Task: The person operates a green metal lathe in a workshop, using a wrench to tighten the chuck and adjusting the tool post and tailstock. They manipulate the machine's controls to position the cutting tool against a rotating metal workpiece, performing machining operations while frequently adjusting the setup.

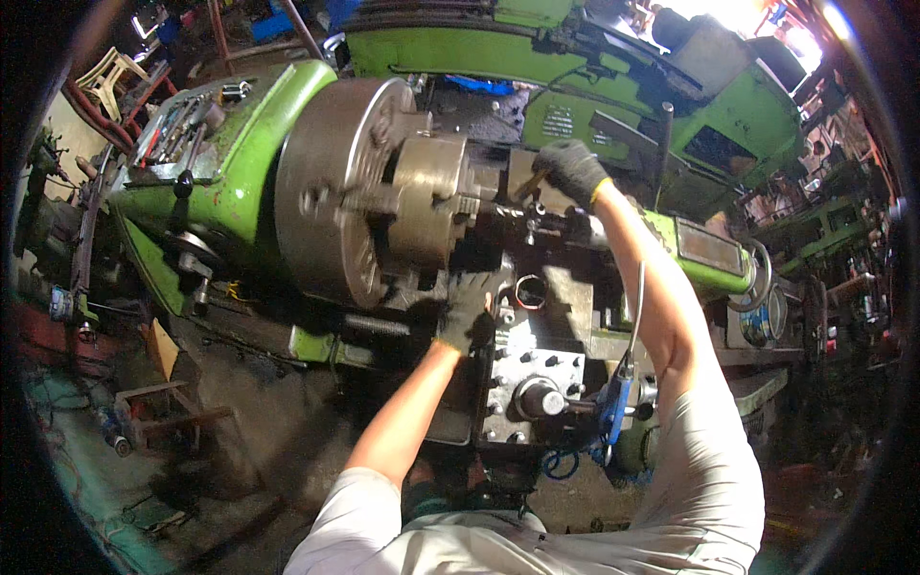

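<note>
A thick metal cylinder [428, 187] is clamped in the large lathe chuck [321, 192]. In its dark glove, my right hand [573, 172] is closed around a short brown strip-like tool [528, 184], whose lower end points toward the cylinder's right face; its exact kind is hard to make out. My gloved left hand [468, 305] is below the cylinder, beside the carriage, its fingers stretched out and apparently holding nothing. A small ring [530, 291] lies to its right. Nearer to me stands the square tool post [537, 393], with several bolts and a round central knob.
A blue air gun [616, 407] on a hose hangs right of the tool post. Green headstock [240, 182] at left carries levers and a tray of hand tools [187, 129]. An upright metal rod [665, 153] rises behind my right arm. Another green machine [460, 48] stands behind.
</note>
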The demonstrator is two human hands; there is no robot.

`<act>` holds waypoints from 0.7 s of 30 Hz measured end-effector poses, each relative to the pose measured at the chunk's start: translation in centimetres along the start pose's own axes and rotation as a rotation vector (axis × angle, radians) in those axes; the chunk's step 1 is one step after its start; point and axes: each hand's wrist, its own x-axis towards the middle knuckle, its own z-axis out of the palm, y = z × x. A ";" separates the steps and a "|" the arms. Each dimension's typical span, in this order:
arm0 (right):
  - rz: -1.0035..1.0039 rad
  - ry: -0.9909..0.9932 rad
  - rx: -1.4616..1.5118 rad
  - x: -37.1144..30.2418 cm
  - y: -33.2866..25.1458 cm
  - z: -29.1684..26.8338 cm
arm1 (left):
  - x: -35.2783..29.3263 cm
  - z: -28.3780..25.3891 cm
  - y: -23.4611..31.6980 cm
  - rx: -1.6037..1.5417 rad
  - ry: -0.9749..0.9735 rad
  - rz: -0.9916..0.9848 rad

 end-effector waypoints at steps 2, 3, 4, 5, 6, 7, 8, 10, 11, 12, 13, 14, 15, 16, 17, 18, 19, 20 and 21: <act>0.847 -0.164 0.815 0.4 -5.6 -4.5 | 0.3 -0.3 0.0 0.112 -0.013 -0.016; 0.751 -0.110 0.817 -1.6 -6.5 -5.4 | 1.0 -0.1 0.8 0.183 -0.034 0.017; 0.640 -0.061 0.816 -3.1 -7.5 -6.3 | 1.5 0.8 0.5 0.280 -0.144 0.024; 0.559 -0.057 0.779 -4.7 -9.2 -6.8 | 1.8 2.0 -0.2 0.307 -0.263 -0.048; 0.473 -0.052 0.747 -6.3 -10.9 -7.2 | 1.9 3.0 -0.8 0.337 -0.384 -0.123; 0.423 -0.164 0.647 -7.6 -12.2 -8.0 | 1.9 3.4 -1.3 0.254 -0.252 -0.144; 0.373 -0.269 0.549 -8.9 -13.1 -8.6 | 1.7 3.4 -1.6 0.174 -0.123 -0.162; 0.203 -0.271 0.397 -12.3 -13.7 -7.5 | 2.3 1.2 0.7 0.103 0.067 0.093; 0.197 -0.349 0.327 -12.9 -14.2 -7.2 | 2.4 0.9 0.8 0.127 0.066 0.086; 0.180 -0.314 0.305 -13.0 -14.9 -6.2 | 2.5 0.2 0.5 0.162 0.072 0.073; 0.216 -0.365 0.230 -13.2 -15.0 -5.2 | 2.6 -0.5 0.7 0.175 0.083 0.131; 0.252 -0.416 0.156 -13.3 -15.2 -4.6 | 2.7 -1.3 0.9 0.187 0.094 0.188; 0.269 -0.444 0.142 -12.6 -15.7 -4.4 | 2.7 -2.6 1.1 0.211 0.110 0.233; 0.302 -0.475 0.121 -12.2 -16.0 -4.7 | 3.0 -3.6 2.2 0.212 0.083 0.242; 0.334 -0.506 0.100 -12.1 -16.1 -4.8 | 3.3 -4.6 3.4 0.215 0.056 0.251; 0.341 -0.454 0.123 -12.4 -16.2 -4.6 | 3.2 -5.2 4.1 0.220 0.034 0.252; 0.348 -0.402 0.146 -12.9 -16.0 -4.1 | 3.2 -4.9 4.2 0.248 0.085 0.265; 0.355 -0.350 0.169 -13.4 -15.9 -3.5 | 3.1 -4.3 4.0 0.277 0.135 0.277; 0.372 -0.359 0.147 -13.7 -15.6 -2.3 | 3.0 -3.8 3.4 0.311 0.188 0.284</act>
